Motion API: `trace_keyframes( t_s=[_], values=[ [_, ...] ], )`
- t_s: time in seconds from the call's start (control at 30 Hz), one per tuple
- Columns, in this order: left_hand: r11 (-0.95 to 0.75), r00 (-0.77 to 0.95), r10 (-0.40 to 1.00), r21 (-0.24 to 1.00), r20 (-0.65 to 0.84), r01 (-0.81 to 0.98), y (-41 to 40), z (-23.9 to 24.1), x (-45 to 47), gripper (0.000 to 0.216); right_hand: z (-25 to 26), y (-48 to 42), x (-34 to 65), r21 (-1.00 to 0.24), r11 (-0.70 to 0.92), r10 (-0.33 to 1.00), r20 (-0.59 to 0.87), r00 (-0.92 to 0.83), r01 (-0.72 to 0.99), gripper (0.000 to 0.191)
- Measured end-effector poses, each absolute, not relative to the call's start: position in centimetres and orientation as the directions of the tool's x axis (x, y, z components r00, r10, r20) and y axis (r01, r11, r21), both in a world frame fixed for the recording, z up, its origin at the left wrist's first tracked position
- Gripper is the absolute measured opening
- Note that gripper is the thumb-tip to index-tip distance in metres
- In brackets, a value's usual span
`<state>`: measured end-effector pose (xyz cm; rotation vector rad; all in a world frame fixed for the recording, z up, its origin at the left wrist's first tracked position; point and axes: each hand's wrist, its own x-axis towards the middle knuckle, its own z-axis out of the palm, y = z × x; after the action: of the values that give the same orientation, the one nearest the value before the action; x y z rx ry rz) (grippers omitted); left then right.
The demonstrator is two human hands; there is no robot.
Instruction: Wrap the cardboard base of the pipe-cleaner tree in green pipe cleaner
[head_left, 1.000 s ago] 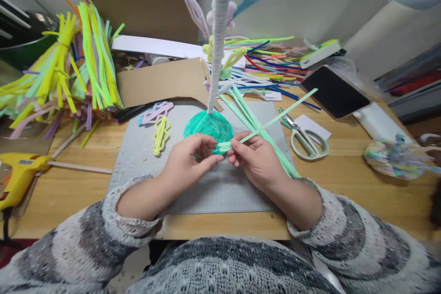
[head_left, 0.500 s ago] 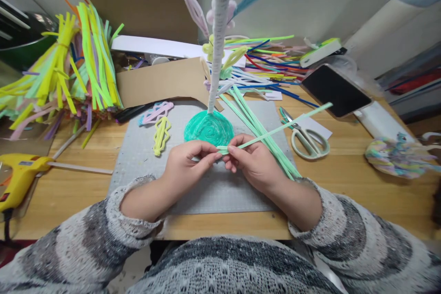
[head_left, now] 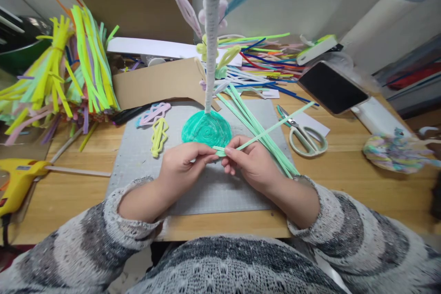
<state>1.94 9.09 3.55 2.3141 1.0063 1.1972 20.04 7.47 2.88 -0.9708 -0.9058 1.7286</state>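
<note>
Between my two hands is a mint-green pipe cleaner (head_left: 275, 126), folded back on itself at one end, its long tail rising to the right. My left hand (head_left: 184, 165) pinches the folded end. My right hand (head_left: 250, 160) grips it close beside, thumb on top. Just beyond my fingers stands a round teal base (head_left: 206, 131) with a white-wrapped stem (head_left: 211, 46) bearing pastel loops. More mint-green pipe cleaners (head_left: 257, 128) lie in a loose bundle behind my right hand. Left of the base rest a yellow zigzag piece (head_left: 159, 138) and a pink-and-blue one (head_left: 155, 114).
A grey cutting mat (head_left: 138, 179) lies under my hands. To the right are scissors (head_left: 306, 140), a phone (head_left: 337, 87) and a pastel coiled piece (head_left: 396, 154). At left sit a yellow glue gun (head_left: 20, 179) and upright pipe-cleaner bundles (head_left: 91, 59). Cardboard (head_left: 155, 83) is behind.
The long tail of the pipe cleaner now reaches less far to the right. Both hands keep their pinch close together. The whole view has shifted slightly.
</note>
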Motion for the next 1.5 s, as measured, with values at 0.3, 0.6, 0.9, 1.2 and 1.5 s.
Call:
trace_keyframes(
  t_s=[0.3,0.6,0.9,1.2,1.5],
  values=[
    [-0.679,0.404,0.733,0.622,0.547,0.390,9.0,3.8,1.7,0.008,3.0,7.3,20.2,-0.881,-0.309,0.933,-0.208,-0.294,-0.358,0.026],
    [-0.511,0.331,0.852,0.783,0.406,0.355,9.4,3.2,2.0,0.018,3.0,7.4,20.1,-0.907,-0.256,0.955,-0.182,-0.235,-0.335,0.027],
    [-0.703,0.416,0.709,0.618,0.569,0.352,9.8,3.3,1.8,0.007,3.0,7.3,20.3,-0.923,-0.260,0.946,-0.184,-0.268,-0.284,0.026],
    [-0.594,0.408,0.794,0.719,0.450,0.361,9.4,3.6,2.0,0.007,3.0,7.6,20.1,-0.923,-0.232,0.962,-0.173,-0.210,-0.305,0.032],
    [-0.039,0.459,0.888,0.987,-0.036,0.153,9.0,4.4,2.9,0.018,3.2,7.5,19.9,-0.922,-0.259,0.951,-0.192,-0.242,-0.288,0.029]
  ],
)
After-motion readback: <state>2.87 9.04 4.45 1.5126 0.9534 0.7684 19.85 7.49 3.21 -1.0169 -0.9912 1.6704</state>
